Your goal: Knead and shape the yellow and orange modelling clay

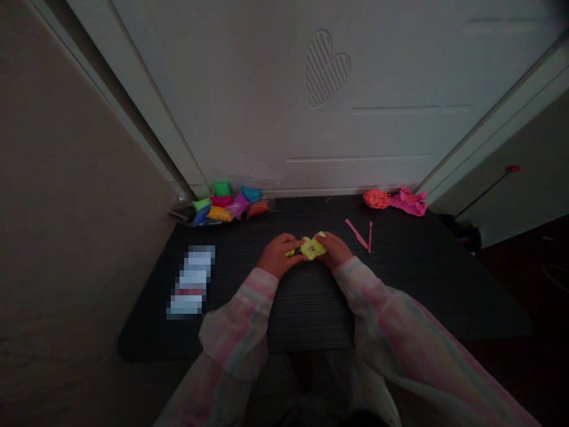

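Tabletop (306,326): dark, finely lined, against a white panel (249,71) with a raised heart (326,70); wall (80,196) at left. Left hand (278,255) and right hand (336,249): both grips closed on a yellow piece (313,248) around mid-tabletop. Coloured packets (221,213) lie far left; pink tools (358,235) right of the hands.

Piece (313,248) yellow, sticks (370,237) pink, tabletop (311,320) blk w/ thin lines, sleeves (368,287) pink + white stripes, door (244,89) white w/ stripy hearts (323,74).
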Motion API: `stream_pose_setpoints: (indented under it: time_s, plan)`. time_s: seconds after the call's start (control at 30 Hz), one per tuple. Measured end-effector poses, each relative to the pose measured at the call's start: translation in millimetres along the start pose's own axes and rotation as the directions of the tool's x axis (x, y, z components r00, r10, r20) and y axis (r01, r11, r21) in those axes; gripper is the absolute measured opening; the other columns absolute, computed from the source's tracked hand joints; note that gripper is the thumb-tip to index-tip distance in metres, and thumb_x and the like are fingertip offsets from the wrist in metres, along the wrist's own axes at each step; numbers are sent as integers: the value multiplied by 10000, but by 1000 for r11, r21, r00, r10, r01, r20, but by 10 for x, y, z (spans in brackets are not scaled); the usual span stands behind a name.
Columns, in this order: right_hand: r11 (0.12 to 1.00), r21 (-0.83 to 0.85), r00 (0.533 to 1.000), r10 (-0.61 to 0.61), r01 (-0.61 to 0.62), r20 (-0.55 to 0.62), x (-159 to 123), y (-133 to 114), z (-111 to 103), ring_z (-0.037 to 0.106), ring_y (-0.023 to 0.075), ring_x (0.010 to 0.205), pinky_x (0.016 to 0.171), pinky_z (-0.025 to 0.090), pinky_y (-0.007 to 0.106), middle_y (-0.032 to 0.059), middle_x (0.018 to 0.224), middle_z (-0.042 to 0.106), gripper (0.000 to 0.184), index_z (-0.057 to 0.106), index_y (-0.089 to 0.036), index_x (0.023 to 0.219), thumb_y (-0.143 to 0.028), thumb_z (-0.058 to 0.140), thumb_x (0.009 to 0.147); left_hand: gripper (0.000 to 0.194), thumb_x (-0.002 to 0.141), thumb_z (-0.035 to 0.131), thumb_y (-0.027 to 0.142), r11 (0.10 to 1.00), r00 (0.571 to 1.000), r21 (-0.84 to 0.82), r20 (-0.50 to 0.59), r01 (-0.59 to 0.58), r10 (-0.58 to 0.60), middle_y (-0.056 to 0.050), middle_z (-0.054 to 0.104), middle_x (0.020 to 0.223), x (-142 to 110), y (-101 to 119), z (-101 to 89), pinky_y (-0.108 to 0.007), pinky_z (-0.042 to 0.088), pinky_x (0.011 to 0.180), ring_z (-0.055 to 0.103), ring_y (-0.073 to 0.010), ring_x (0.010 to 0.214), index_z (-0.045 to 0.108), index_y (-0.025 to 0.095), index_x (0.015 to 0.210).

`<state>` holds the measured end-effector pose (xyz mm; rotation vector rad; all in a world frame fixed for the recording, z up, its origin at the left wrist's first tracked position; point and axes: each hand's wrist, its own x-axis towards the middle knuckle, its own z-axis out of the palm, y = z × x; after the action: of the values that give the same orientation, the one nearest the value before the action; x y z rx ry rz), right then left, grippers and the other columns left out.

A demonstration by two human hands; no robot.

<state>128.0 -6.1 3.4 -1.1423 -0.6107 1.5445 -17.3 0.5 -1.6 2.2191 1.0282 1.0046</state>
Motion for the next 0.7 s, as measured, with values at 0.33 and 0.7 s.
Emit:
stream_pose_setpoints:
  time_s: [0.33,0.7]
  plan:
    - [999,-10,999,46,-45,17,12,-4,-18,481,63,433,368,415,170,-53,469,492,121,453,-166,562,-228,556,562,224,667,477,316,997,997,65,65,-39,34,-29,481,726,-14,42,70,-226,401,650,480,-105,684,599,166,780]
    - [993,-95,997,71,-71,-8,11,-25,-3,499,76,435,342,439,181,-38,494,513,54,456,-172,609,-174,508,624,176,682,458,260,982,983,-94,-68,166,-173,-26,503,733,24,138,35,-226,384,682,493,-105,704,587,148,724]
